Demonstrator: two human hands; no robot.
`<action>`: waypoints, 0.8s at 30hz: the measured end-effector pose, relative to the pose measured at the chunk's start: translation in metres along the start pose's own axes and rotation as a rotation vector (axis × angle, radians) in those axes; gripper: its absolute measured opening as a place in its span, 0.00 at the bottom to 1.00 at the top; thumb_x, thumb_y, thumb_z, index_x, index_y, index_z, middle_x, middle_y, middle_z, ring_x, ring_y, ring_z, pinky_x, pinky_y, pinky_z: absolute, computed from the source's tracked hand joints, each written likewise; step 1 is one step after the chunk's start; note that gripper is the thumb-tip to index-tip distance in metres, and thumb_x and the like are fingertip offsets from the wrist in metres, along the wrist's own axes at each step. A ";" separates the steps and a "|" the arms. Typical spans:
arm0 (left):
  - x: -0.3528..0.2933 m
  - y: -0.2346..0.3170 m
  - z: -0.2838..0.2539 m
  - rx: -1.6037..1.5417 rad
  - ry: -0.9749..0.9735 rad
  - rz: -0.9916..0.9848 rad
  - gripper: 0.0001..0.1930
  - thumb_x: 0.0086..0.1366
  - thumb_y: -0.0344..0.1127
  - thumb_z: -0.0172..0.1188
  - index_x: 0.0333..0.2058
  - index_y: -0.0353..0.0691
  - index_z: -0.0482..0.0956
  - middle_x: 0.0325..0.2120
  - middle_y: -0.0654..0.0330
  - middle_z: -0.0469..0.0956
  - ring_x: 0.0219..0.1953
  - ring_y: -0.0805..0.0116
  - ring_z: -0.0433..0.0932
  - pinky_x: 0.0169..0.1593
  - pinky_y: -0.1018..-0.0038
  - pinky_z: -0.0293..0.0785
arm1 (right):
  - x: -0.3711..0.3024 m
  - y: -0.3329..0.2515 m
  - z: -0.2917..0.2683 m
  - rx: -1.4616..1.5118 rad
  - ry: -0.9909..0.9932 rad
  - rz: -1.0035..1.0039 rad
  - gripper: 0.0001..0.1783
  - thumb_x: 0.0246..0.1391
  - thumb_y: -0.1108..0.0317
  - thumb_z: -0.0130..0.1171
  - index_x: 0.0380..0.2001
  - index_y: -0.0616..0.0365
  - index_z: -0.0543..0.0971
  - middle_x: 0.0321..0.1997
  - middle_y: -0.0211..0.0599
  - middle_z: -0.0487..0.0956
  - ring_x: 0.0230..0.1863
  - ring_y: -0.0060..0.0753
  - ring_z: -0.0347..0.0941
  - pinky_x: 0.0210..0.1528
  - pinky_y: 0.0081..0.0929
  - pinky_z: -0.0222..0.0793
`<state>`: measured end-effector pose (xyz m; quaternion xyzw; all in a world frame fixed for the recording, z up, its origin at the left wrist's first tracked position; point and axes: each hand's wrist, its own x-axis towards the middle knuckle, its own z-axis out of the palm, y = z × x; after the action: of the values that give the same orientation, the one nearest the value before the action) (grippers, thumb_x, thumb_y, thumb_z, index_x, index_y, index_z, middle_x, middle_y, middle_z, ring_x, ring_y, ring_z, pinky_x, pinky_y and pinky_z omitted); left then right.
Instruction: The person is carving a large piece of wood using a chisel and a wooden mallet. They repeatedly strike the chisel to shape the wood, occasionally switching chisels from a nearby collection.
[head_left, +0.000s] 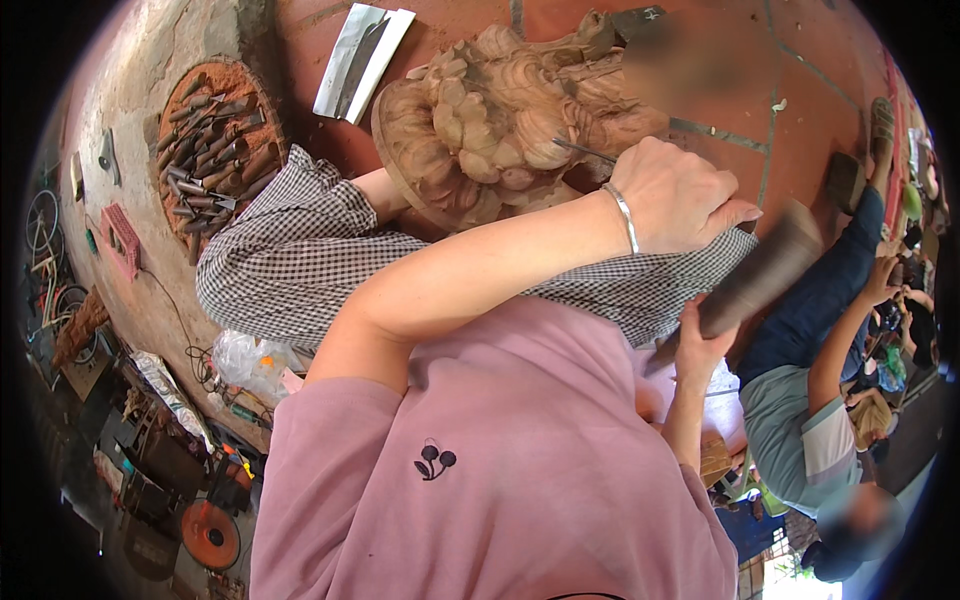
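Note:
A brown wood carving (500, 110) with rounded petal- and fruit-like relief lies on the floor in front of my crossed legs. Reaching across to the right, my left hand (675, 195) is closed round a chisel (590, 150); its thin blade points left, over the carving, and the handle is hidden in my fist. I cannot tell whether the tip touches the wood. Lower and further right, my right hand (703, 345) grips a thick, dark wooden mallet (765, 270), tilted with its wide end up to the right, close to the left hand.
A round basket (165, 110) of several carving tools stands at the left. Beyond the carving, a sharpening stone (365, 70) lies on white paper on the red tiles (450, 20). Another person (800, 420) sits close at the right. A plastic bag (245, 360) lies behind my left side.

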<state>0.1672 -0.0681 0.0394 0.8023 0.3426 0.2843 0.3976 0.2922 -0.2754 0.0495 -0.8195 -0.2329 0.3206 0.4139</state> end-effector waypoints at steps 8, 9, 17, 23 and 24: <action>-0.004 0.000 -0.005 -0.042 -0.032 0.053 0.21 0.63 0.53 0.55 0.18 0.45 0.80 0.12 0.58 0.75 0.16 0.57 0.76 0.19 0.65 0.68 | -0.007 -0.003 0.003 -0.303 -0.016 -0.233 0.19 0.48 0.81 0.62 0.42 0.63 0.67 0.34 0.34 0.73 0.34 0.25 0.70 0.40 0.23 0.68; -0.004 0.000 -0.006 -0.046 -0.037 0.058 0.20 0.63 0.52 0.55 0.19 0.46 0.80 0.12 0.58 0.75 0.16 0.57 0.76 0.19 0.65 0.68 | -0.008 -0.001 0.002 -0.247 -0.002 -0.183 0.19 0.48 0.81 0.62 0.42 0.63 0.67 0.34 0.34 0.73 0.35 0.26 0.70 0.40 0.24 0.68; -0.009 0.000 -0.013 -0.042 -0.104 0.073 0.19 0.63 0.51 0.55 0.19 0.46 0.81 0.12 0.58 0.74 0.15 0.56 0.75 0.18 0.64 0.68 | -0.018 0.007 -0.006 -0.256 0.015 -0.153 0.20 0.49 0.80 0.60 0.45 0.64 0.66 0.36 0.38 0.73 0.37 0.30 0.70 0.43 0.28 0.68; -0.011 -0.003 -0.015 -0.054 -0.036 0.105 0.19 0.63 0.51 0.55 0.19 0.46 0.80 0.12 0.59 0.74 0.16 0.57 0.75 0.19 0.64 0.69 | -0.021 0.015 -0.015 -0.504 -0.004 -0.308 0.20 0.50 0.81 0.57 0.48 0.66 0.67 0.39 0.39 0.73 0.39 0.30 0.71 0.43 0.25 0.68; -0.011 -0.006 -0.017 -0.042 -0.068 0.105 0.19 0.63 0.51 0.55 0.19 0.46 0.80 0.12 0.59 0.74 0.16 0.57 0.75 0.19 0.65 0.69 | -0.021 0.004 -0.012 -0.516 -0.019 -0.269 0.20 0.50 0.80 0.58 0.48 0.67 0.67 0.40 0.40 0.73 0.41 0.32 0.71 0.45 0.28 0.68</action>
<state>0.1463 -0.0661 0.0418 0.8199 0.2803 0.2847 0.4101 0.2867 -0.2972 0.0585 -0.8564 -0.4172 0.2006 0.2285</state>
